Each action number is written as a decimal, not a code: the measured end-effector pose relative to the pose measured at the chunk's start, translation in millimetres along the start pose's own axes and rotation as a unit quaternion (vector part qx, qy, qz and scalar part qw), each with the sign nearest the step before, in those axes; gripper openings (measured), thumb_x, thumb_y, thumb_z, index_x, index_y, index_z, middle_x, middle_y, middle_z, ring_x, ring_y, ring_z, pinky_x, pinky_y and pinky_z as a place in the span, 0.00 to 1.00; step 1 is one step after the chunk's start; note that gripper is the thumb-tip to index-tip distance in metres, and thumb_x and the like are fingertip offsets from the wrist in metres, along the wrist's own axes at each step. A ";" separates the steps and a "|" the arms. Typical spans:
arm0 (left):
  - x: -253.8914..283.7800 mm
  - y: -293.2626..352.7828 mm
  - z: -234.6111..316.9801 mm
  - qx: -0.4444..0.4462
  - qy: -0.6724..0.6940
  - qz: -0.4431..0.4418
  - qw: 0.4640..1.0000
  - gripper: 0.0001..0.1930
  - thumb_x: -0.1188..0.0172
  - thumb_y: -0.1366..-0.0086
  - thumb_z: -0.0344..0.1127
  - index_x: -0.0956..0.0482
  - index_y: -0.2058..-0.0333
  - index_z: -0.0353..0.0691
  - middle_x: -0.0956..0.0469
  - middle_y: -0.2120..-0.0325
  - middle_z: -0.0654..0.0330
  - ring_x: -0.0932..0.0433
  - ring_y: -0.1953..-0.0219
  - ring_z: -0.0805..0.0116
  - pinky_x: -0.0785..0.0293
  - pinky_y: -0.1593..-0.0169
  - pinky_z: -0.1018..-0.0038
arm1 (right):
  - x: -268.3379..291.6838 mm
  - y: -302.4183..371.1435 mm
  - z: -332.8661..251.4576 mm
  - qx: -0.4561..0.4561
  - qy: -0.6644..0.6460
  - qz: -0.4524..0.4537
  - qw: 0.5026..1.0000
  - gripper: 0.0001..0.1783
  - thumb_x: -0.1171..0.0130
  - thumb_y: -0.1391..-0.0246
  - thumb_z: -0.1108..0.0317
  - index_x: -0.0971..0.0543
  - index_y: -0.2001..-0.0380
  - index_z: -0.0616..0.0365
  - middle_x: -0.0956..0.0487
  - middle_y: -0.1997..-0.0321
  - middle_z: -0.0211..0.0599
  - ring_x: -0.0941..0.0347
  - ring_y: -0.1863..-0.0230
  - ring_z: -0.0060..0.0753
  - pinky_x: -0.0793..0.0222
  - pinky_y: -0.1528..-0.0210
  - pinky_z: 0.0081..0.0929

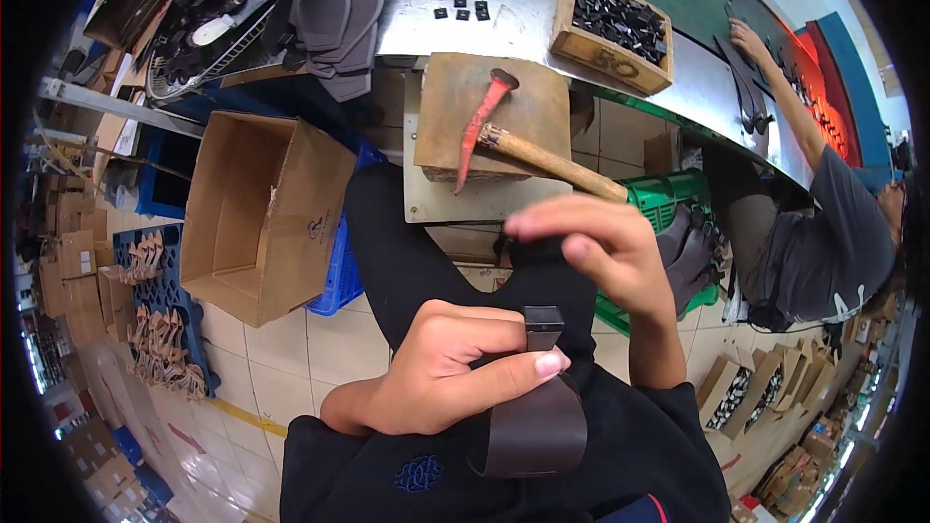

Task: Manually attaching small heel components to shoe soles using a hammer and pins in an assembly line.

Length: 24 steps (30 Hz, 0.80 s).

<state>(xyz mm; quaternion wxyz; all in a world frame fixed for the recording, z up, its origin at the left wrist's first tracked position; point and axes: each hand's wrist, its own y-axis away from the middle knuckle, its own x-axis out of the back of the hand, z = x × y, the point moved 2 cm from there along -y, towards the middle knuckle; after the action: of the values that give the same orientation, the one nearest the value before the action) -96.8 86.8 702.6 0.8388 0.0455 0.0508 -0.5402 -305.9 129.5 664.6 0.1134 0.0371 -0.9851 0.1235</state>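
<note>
My left hand grips a dark brown shoe piece over my lap, thumb and fingers wrapped around its narrow heel. A small black square tip tops the heel and faces up. Beside it my right hand hovers with thumb and fingers apart and nothing visible in it. Ahead of my knees, a hammer with a red head and a wooden handle lies across a square brown block. The handle's end points toward my right hand.
Several loose black square tips lie on the metal bench, near a wooden box full of small black pieces. Flat dark shoe pieces overhang its edge. A cardboard box stands left, a green basket right. A co-worker reaches over the bench.
</note>
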 end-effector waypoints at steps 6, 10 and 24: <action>-7.2 -22.8 -9.3 -0.134 -0.165 0.198 0.957 0.12 0.38 0.39 0.26 0.17 0.58 0.27 0.16 0.65 0.47 0.16 0.61 0.57 0.22 0.54 0.69 | -14.9 54.6 -10.7 -0.192 -0.359 -0.054 0.912 0.20 0.45 0.32 0.57 0.26 0.50 0.64 0.22 0.57 0.32 0.27 0.55 0.22 0.30 0.49 0.24; -3.5 -60.9 -17.5 -0.097 -0.322 0.275 0.901 0.17 0.40 0.35 0.32 0.20 0.51 0.29 0.19 0.54 0.48 0.20 0.52 0.59 0.25 0.49 0.68 | -20.0 78.7 -18.2 -0.208 -0.395 0.012 0.895 0.18 0.39 0.35 0.64 0.28 0.49 0.61 0.24 0.61 0.25 0.30 0.58 0.12 0.34 0.54 0.16; -29.3 -113.8 -87.8 0.018 -0.276 0.102 0.956 0.24 0.43 0.32 0.27 0.31 0.38 0.31 0.24 0.45 0.48 0.20 0.51 0.61 0.24 0.47 0.69 | 157.4 341.7 212.4 -0.481 0.537 0.429 0.545 0.29 0.40 0.41 0.65 0.32 0.39 0.66 0.36 0.33 0.54 0.33 0.39 0.57 0.36 0.42 0.50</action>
<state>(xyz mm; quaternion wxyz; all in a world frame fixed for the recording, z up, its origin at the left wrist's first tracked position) -215.7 77.9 617.1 0.8698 -0.0853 -0.1969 -0.4443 -538.9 399.3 420.5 0.5554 -0.5233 -0.5512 -0.3376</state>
